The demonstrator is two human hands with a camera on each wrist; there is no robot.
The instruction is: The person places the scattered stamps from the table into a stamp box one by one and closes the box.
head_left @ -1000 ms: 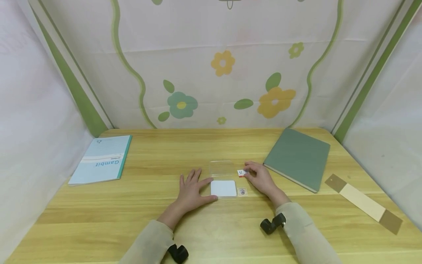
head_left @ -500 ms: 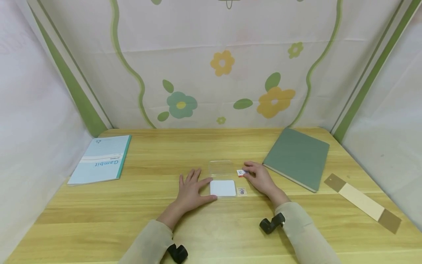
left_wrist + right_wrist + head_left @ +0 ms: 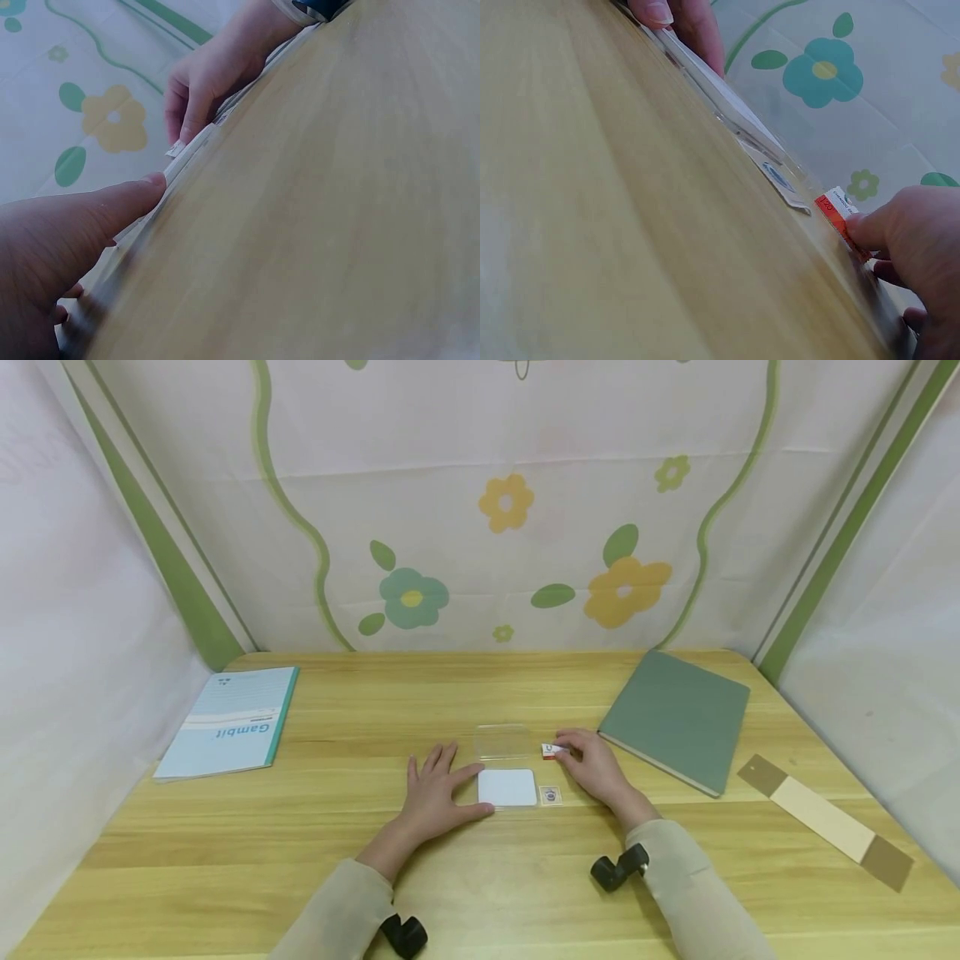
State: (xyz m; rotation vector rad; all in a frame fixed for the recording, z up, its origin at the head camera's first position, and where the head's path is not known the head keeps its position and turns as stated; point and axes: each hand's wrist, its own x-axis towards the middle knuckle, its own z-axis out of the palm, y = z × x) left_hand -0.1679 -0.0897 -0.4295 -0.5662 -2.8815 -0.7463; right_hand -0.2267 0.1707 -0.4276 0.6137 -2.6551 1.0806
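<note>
In the head view, a white card or stack of cards (image 3: 507, 787) lies in a clear plastic case at mid-table. My left hand (image 3: 442, 797) is spread at its left side, forefinger and thumb touching the near and far corners. To the right, my right hand (image 3: 596, 764) pinches a small white-and-red stamp (image 3: 552, 751) between thumb and fingers. The right wrist view shows the red strip with "120" on this stamp (image 3: 838, 214), tilted off the table. Another small stamp with a round picture (image 3: 551, 795) lies flat beside the case.
A clear plastic lid (image 3: 502, 742) lies just behind the white card. A green book (image 3: 678, 718) is at the back right, near a brown-and-cream strip (image 3: 825, 821). At the left lies a light blue notebook (image 3: 228, 722). Fabric walls enclose the table (image 3: 480, 893).
The right hand has tilted the pinched stamp, and its left end has come up a little. The left hand, the white card and the other stamp stay in place.
</note>
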